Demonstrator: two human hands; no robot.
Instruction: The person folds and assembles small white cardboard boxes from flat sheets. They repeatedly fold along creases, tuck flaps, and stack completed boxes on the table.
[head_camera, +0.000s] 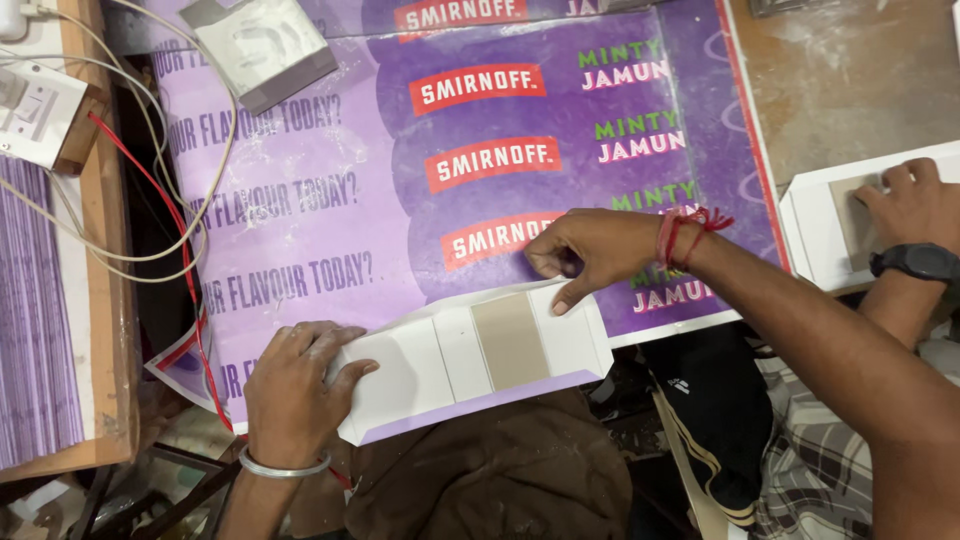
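A flat white cardboard box blank (470, 365) lies low in the middle of the frame, at the near edge of the tabletop (850, 70), with its folded panels side by side and a bare brown strip (511, 340) running across its middle. It rests on a large purple printed sheet (330, 220) that covers most of the tabletop.

The left hand (295, 390) presses down on the left end of the blank, fingers spread flat over the panel and thumb along its edge; it grips nothing, only holds the card down. A metal bangle (285, 466) sits on that wrist. The right hand (590, 255) comes in from the right with the fingers curled, thumb and fingertips pinching the upper right flap of the blank. A red thread (685, 232) is tied around that wrist.

At the right edge of the frame another person's hand (910, 205), with a black watch (918, 262) on the wrist, lies flat on a second white blank (815, 230), well apart from the first.

In the upper left, a white switch box (38, 112) sits on a wooden ledge, and white cables and a red wire (165, 200) trail from it over the left side of the purple sheet, near the left hand but not touching the blank. A grey metal block (262, 45) rests at the top of the sheet. A stack of purple-edged sheets (35, 320) fills the far left.
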